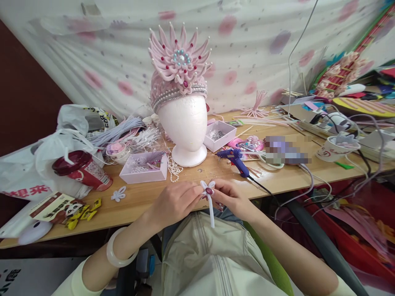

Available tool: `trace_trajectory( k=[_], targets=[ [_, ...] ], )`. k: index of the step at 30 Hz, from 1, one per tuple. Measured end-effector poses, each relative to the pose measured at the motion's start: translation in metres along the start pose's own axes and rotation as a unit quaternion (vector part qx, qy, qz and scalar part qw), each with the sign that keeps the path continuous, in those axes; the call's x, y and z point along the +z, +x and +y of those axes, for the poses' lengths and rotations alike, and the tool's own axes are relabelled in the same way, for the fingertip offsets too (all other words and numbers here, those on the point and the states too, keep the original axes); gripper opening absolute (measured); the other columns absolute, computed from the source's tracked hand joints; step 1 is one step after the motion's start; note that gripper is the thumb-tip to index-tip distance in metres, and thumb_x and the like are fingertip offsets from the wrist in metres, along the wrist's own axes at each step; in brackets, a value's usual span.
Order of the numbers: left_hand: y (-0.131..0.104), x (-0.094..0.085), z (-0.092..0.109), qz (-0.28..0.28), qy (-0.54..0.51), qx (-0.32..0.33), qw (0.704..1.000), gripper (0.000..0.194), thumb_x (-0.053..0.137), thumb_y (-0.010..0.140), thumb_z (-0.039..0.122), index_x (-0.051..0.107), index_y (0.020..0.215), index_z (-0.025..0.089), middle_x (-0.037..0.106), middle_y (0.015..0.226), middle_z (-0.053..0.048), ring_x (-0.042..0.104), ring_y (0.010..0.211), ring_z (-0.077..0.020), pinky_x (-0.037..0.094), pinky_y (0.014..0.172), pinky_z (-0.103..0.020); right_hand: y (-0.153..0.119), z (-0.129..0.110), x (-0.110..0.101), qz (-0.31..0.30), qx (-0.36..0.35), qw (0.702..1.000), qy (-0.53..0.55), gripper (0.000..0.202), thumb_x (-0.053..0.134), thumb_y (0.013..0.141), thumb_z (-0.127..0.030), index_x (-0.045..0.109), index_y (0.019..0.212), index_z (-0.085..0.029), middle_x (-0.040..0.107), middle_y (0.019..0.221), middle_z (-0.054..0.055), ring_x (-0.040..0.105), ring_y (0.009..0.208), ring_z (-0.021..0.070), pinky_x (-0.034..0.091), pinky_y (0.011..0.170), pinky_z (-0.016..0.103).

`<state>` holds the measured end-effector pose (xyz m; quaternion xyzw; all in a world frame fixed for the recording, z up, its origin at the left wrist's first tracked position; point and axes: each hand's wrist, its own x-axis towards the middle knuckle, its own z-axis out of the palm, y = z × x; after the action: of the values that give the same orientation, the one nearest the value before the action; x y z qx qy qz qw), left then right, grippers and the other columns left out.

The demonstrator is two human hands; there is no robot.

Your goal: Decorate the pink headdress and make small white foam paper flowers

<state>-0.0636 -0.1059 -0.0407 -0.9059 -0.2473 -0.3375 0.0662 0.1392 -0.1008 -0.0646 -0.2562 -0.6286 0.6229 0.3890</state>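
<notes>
Over the table's front edge, both my hands pinch a white pipe cleaner bent into small loops at the top, its straight tail hanging down. My left hand grips the loops from the left, with fingers closed. Opposite it, my right hand holds the loops between thumb and fingers; dark red nails show. On the table to the left lies a finished-looking white looped flower. Behind my hands stands a white foam head wearing a pink headdress with pearls and red beads.
A blue glue gun with a black cord lies right of the head. Left are a lilac bead box, a red lidded cup, yellow-wrapped sweets and plastic bags. A paper cup and cables stand at right.
</notes>
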Motion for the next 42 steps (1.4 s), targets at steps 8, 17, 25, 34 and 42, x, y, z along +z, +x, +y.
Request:
trace_trajectory(
  k=[8,17,25,34,42],
  targets=[
    [0.001,0.0,-0.001,-0.024,0.002,0.0,1.0,0.015,0.041,0.095,0.013,0.056,0.094,0.017,0.062,0.069,-0.001,0.057,0.06,-0.0128,0.043,0.055,-0.024,0.001,-0.004,-0.005,-0.032,0.015,0.999,-0.029,0.038,0.057,0.091,-0.051,0.056,0.081,-0.014,0.048,0.064,-0.004,0.044,0.054,0.0071,0.038,0.052,0.019],
    [0.01,-0.009,0.005,-0.092,-0.272,-0.245,0.926,0.015,0.047,0.09,0.019,0.059,0.082,0.017,0.061,0.069,0.001,0.056,0.062,-0.0103,0.044,0.059,-0.022,0.003,-0.017,-0.007,-0.037,-0.033,0.989,-0.14,0.029,0.052,0.095,-0.039,0.058,0.079,-0.015,0.051,0.065,-0.001,0.046,0.057,0.0095,0.039,0.053,0.021],
    [0.03,-0.022,-0.012,-0.253,-0.488,-0.437,0.712,0.016,0.06,0.08,0.03,0.054,0.075,0.016,0.059,0.057,0.004,0.057,0.048,-0.0102,0.049,0.049,-0.023,0.002,-0.017,0.001,-0.003,-0.115,0.949,-0.295,0.024,0.046,0.096,-0.025,0.06,0.078,-0.015,0.051,0.061,-0.001,0.041,0.054,0.0092,0.03,0.051,0.022],
    [0.024,-0.002,-0.002,-0.201,-0.419,-0.365,0.807,0.04,0.041,0.094,0.055,0.047,0.077,0.02,0.048,0.057,0.006,0.049,0.051,-0.0102,0.039,0.051,-0.023,0.0,-0.004,-0.005,-0.022,0.007,0.996,-0.083,0.037,0.056,0.091,-0.05,0.055,0.078,-0.015,0.048,0.06,-0.004,0.044,0.051,0.0082,0.036,0.049,0.021],
    [0.017,0.013,0.001,-0.14,-0.393,-0.301,0.858,0.043,0.039,0.096,0.052,0.045,0.068,0.019,0.043,0.06,0.005,0.04,0.056,-0.0105,0.031,0.056,-0.025,-0.009,0.005,0.004,0.009,0.009,1.0,-0.014,0.042,0.048,0.095,-0.053,0.05,0.074,-0.017,0.047,0.06,-0.003,0.045,0.056,0.0097,0.039,0.057,0.024]
  ],
)
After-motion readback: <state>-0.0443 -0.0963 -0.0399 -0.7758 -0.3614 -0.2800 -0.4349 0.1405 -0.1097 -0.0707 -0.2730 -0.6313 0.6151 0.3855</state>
